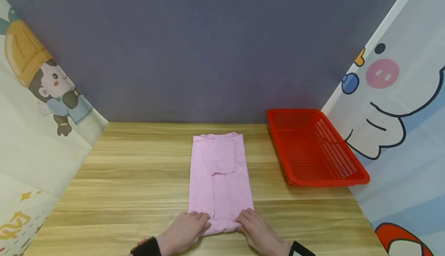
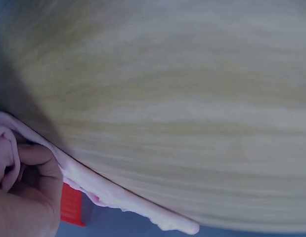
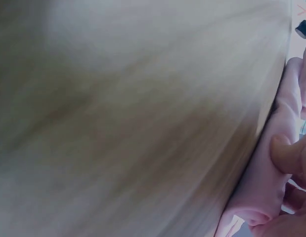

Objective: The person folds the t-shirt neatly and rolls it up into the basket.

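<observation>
Gripping pink cloth (image 1: 221,188) at both near corners.

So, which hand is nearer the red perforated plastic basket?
Right. The right hand grips the folded pink cloth at its near right corner, left and short of the basket; the left hand grips the near left corner, farther away.

**Cut off, covered, blurred**

The head view's bottom edge cuts the black wristbands (image 1: 146,247) at seven and five o'clock. In the left wrist view, the left hand (image 2: 34,202), cropped at eight, and the pink garment (image 2: 108,190) partly hide a red basket (image 2: 71,205). The right wrist view blurs the wooden tabletop (image 3: 118,123) and crops a dark object (image 3: 303,29) at two beyond recognition.
</observation>
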`<state>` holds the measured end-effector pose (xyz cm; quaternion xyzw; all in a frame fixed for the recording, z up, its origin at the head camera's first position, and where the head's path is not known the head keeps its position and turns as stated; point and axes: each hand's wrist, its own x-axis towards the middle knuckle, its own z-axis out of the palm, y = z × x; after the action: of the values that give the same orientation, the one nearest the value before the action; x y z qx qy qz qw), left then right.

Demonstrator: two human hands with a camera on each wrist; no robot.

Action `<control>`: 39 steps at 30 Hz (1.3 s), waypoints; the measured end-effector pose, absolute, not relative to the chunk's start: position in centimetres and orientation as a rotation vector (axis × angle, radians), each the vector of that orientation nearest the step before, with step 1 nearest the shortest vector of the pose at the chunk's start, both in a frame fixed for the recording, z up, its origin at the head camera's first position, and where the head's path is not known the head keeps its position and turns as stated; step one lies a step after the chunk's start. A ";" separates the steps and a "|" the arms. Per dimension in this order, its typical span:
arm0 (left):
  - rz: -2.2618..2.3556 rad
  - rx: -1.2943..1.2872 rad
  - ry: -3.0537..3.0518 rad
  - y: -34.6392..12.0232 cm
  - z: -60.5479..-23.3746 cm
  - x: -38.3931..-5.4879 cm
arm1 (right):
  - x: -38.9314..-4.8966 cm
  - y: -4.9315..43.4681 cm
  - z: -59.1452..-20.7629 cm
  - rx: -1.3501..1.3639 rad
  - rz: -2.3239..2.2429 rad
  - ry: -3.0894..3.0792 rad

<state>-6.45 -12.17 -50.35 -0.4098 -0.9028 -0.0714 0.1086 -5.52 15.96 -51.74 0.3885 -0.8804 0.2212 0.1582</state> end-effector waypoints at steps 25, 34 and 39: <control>-0.435 -1.144 -2.688 -11.7 -49.6 -6.8 | -5.3 15.7 -51.7 1.025 0.592 -2.633; -0.430 -1.042 -2.785 -11.5 -49.6 -7.2 | -5.5 15.7 -51.6 1.042 0.458 -2.482; -0.460 -0.998 -2.824 -11.4 -49.5 -7.1 | -5.5 15.5 -51.6 1.023 0.554 -2.499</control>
<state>-7.14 -11.41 -49.51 -0.3287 -0.9305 -0.1516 0.0555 -5.46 15.45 -51.60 0.3642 -0.8898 0.1971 0.1915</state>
